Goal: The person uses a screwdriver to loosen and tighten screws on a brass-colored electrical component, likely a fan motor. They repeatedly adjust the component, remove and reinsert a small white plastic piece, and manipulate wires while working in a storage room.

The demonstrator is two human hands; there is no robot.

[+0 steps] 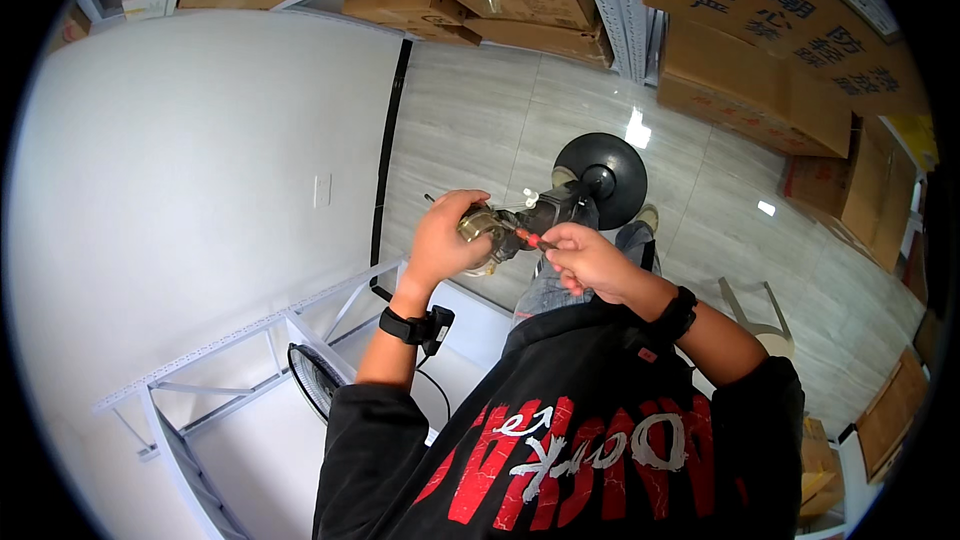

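Note:
A standing fan with its motor bared rises between my legs, its round black base [622, 202] on the floor. My left hand [440, 248] is wrapped around the brass-coloured fan motor [478, 224] and steadies it. In my right hand [592, 262] is a screwdriver [532, 238] with a red and black handle, its tip end at the motor's right side. Just beyond the tool lies the fan's black housing [560, 206]. Loose wires and a small white part [530, 197] show around the motor. The exact spot the screwdriver tip touches is too small to make out.
At the lower left stands a pale metal shelf frame [215, 392] with a black fan grille [314, 380] on it. Cardboard boxes [745, 90] fill racks ahead and to the right. A beige stool [772, 338] stands at right; a white wall [200, 160] is at left.

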